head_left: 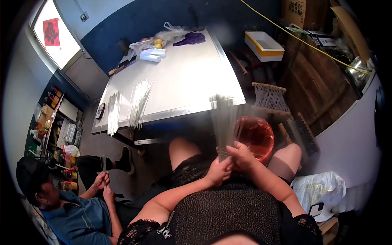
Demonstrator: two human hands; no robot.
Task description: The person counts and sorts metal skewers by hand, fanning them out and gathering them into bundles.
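Note:
A bundle of thin, pale, straight rods (224,122) stands upright in front of my lap, its upper part smeared by motion. My left hand (219,170) is closed around the bundle's lower end. Just beside and slightly higher, my right hand (241,156) is closed on the rods too, with its thumb across them. Whether the rods are metal or plastic I cannot make out. A bin with a red liner (261,139) stands right behind my right hand. Two more piles of similar rods, a left pile (114,112) and a right pile (141,102), lie over the table's near edge.
The white table (183,69) carries plastic bags (163,38), a purple cloth (190,38) and a phone (100,111). At left a seated person (77,216) holds a few thin rods. A woven stool (270,98), a foam box (264,45) and a white sack (318,192) are at right.

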